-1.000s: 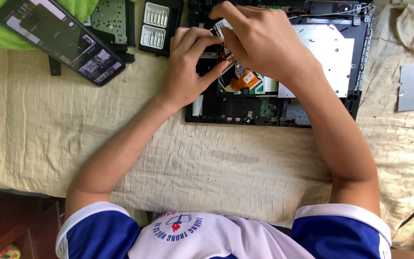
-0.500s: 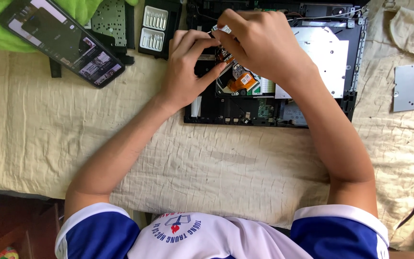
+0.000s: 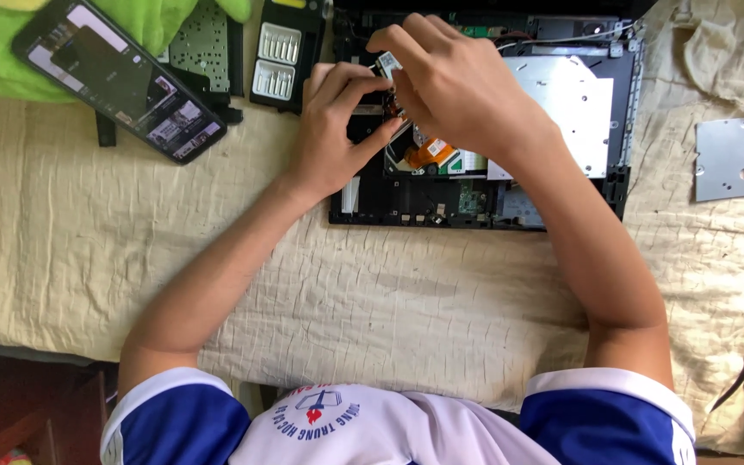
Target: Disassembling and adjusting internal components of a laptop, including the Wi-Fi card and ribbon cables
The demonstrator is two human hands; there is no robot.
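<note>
An opened black laptop chassis (image 3: 561,202) lies on a beige cloth with its inner boards, a silver drive plate (image 3: 574,103) and an orange flex cable (image 3: 430,155) exposed. My right hand (image 3: 462,90) hovers over the chassis's upper left part and pinches a small pale part (image 3: 387,60) between its fingertips. My left hand (image 3: 337,129) rests at the left edge of the chassis. Its fingers and thumb curl in around the same spot, just under the right fingertips. What lies between the left fingers is hidden.
A smartphone (image 3: 118,82) with a lit screen lies at the upper left, partly on a green cloth (image 3: 157,17). Beside it are a perforated dark panel (image 3: 204,43) and a black case of screwdriver bits (image 3: 282,56). A loose grey metal plate (image 3: 731,159) lies at the right.
Both hands stay over the same spot in the chassis; only the fingers shift slightly. The view has drifted a little.
</note>
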